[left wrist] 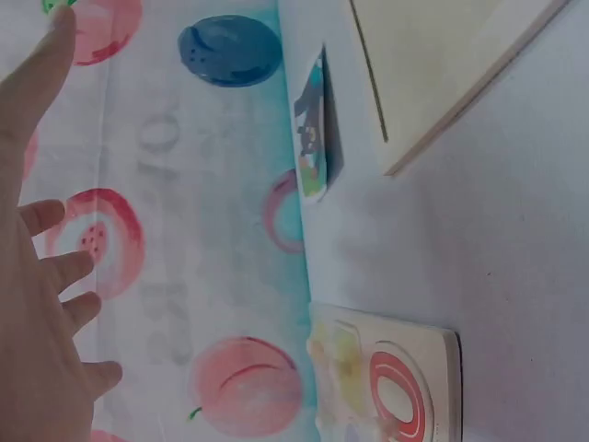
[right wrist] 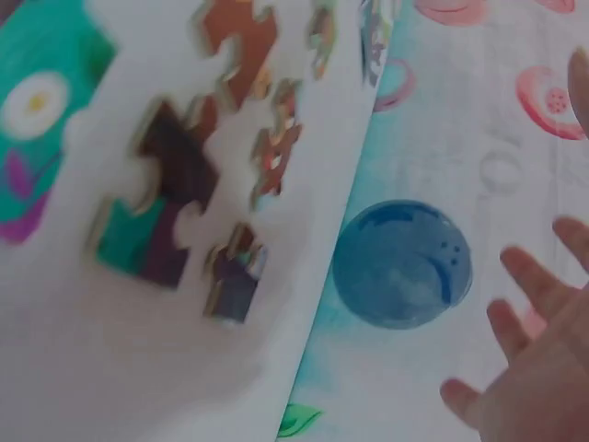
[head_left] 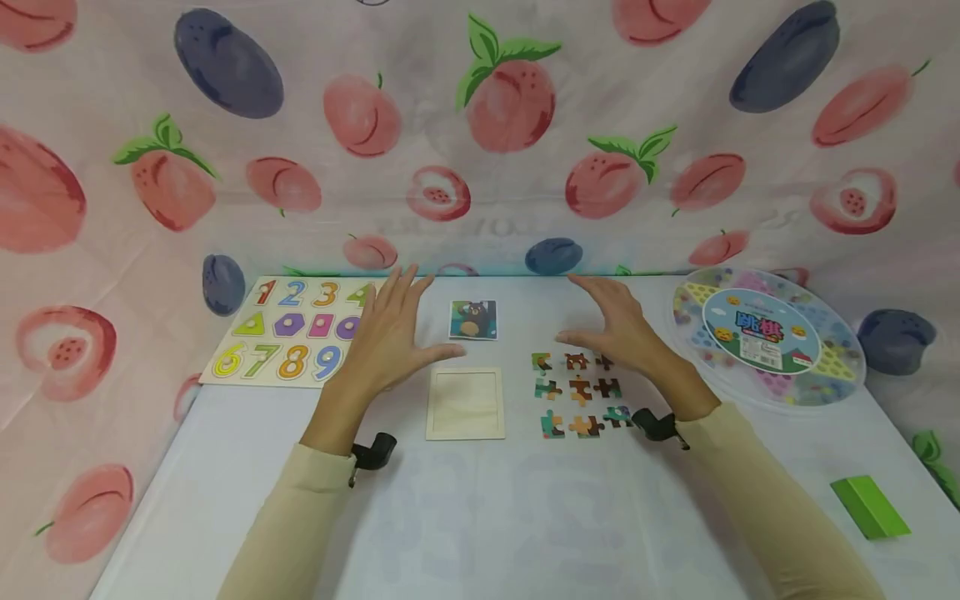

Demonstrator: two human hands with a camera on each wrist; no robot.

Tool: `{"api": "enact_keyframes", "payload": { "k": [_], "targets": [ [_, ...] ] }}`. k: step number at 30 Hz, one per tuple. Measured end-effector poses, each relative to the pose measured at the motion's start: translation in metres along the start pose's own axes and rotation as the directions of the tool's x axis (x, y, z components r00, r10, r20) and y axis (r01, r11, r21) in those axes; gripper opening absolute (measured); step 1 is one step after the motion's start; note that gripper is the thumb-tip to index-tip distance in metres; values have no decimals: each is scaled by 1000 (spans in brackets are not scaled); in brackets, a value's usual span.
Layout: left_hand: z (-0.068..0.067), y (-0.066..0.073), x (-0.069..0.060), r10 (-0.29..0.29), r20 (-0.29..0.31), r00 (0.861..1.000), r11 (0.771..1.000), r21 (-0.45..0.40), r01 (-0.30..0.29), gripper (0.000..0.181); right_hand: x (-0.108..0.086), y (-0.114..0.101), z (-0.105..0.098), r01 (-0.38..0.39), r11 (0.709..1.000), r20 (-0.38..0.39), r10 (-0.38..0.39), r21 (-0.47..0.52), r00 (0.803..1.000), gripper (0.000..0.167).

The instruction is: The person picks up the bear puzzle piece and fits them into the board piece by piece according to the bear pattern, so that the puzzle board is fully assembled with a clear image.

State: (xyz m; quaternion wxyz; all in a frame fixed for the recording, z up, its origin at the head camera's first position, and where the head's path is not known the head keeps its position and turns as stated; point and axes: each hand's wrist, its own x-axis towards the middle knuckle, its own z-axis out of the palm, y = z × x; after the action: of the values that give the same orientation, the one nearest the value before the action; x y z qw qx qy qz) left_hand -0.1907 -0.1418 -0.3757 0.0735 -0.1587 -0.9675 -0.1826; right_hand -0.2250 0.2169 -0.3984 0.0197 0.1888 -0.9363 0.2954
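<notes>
Both hands are raised over the table with fingers spread, and neither holds anything. In the head view the left hand [head_left: 387,337] hovers between a number board [head_left: 247,354] and a square wooden frame tray [head_left: 465,433]. My right hand [head_left: 621,329] is above and beside the loose jigsaw pieces [head_left: 580,389], partly covering one in the back row. These pieces lie in rows to the right of the tray. A small bear picture card [head_left: 473,321] lies behind the tray, between the two hands. In the right wrist view, several jigsaw pieces [right wrist: 170,189] appear close up and blurred.
A round, clear-lidded Chinese checkers box [head_left: 765,333] sits at the back right. Nearer the right edge lies a green block [head_left: 870,507]. The white table [head_left: 480,517] meets a fruit-patterned cloth [head_left: 435,117] at the back. Small black cameras are strapped to both wrists.
</notes>
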Motion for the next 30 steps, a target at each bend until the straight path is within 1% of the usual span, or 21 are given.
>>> {"api": "enact_keyframes", "payload": {
  "k": [4, 8, 9, 12, 15, 17, 19, 21, 23, 27, 30],
  "targets": [
    [-3, -2, -7, 24, 17, 1000, 996, -85, -22, 106, 3, -8, 3, 17, 997, 56, -22, 75, 998, 82],
    [2, -4, -17, 44, 59, 997, 987, -160, -34, 101, 4, -12, 7, -5, 994, 128, -9, 112, 992, 62],
    [4, -5, -19, 40, 77, 996, 984, -176, -26, 100, 4, -12, 8, -10, 994, 146, -6, 112, 989, 57],
    [8, -6, -27, 23, 136, 990, 977, -214, 7, 98, 6, -10, 13, 5, 995, 190, -25, 102, 982, 44],
    [13, -9, -35, 15, 182, 983, 970, -240, 29, 96, 8, -6, 18, 47, 996, 220, -64, 81, 973, 36],
    [15, -11, -39, 19, 199, 980, 969, -244, 31, 94, 9, -4, 21, 62, 995, 240, -79, 80, 967, 32],
    [18, -12, -42, 36, 212, 977, 969, -246, 17, 92, 10, -2, 23, 77, 994, 256, -95, 76, 962, 28],
    [21, -13, -45, 46, 229, 972, 969, -247, 12, 90, 11, -2, 24, 75, 994, 270, -95, 82, 958, 26],
    [23, -14, -48, 44, 255, 966, 968, -252, 22, 88, 11, -2, 25, 76, 993, 281, -98, 85, 955, 25],
    [25, -14, -53, 40, 292, 956, 962, -271, 43, 86, 12, -1, 28, 48, 996, 305, -71, 81, 950, 26],
    [28, -14, -56, 55, 307, 950, 952, -302, 42, 86, 13, 1, 32, 32, 998, 318, -51, 63, 947, 25]
  ]
}}
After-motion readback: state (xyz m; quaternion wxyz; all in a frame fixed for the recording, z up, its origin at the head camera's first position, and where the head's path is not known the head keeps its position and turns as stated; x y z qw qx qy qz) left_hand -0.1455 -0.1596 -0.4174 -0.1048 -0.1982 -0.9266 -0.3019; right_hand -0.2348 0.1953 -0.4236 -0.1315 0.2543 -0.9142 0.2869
